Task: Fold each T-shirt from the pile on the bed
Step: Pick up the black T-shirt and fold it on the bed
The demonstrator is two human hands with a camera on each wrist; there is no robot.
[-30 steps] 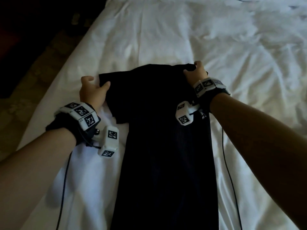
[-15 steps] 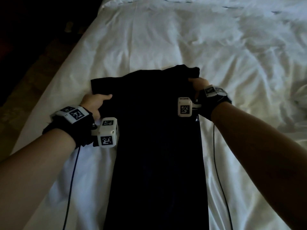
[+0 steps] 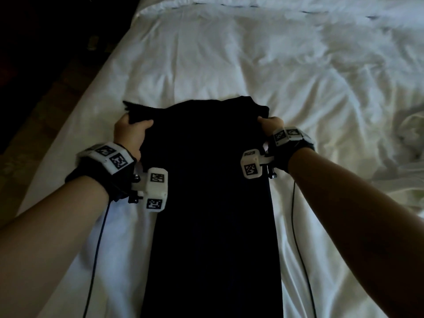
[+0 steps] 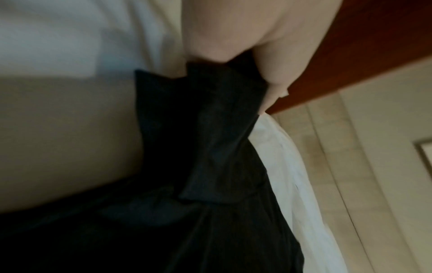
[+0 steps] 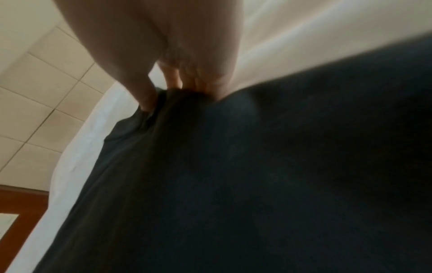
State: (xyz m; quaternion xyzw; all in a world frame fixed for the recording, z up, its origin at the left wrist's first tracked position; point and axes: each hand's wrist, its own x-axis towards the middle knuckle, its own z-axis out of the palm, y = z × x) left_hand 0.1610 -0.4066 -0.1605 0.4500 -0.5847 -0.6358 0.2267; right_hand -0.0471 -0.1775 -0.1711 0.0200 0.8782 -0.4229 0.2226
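A black T-shirt lies as a long narrow strip down the middle of the white bed, its far end lifted off the sheet. My left hand grips the far left corner, where a sleeve tip sticks out to the left. My right hand pinches the far right corner. In the left wrist view my fingers curl round the bunched black T-shirt. In the right wrist view my fingers pinch the edge of the black T-shirt.
The bed's left edge drops to a dark floor. Rumpled white bedding lies at the right. Cables run from both wrists over the sheet beside the shirt.
Both hands have drawn the shirt's far end towards me and lifted it. The left hand, open beside the sleeve a second ago, now grips the corner.
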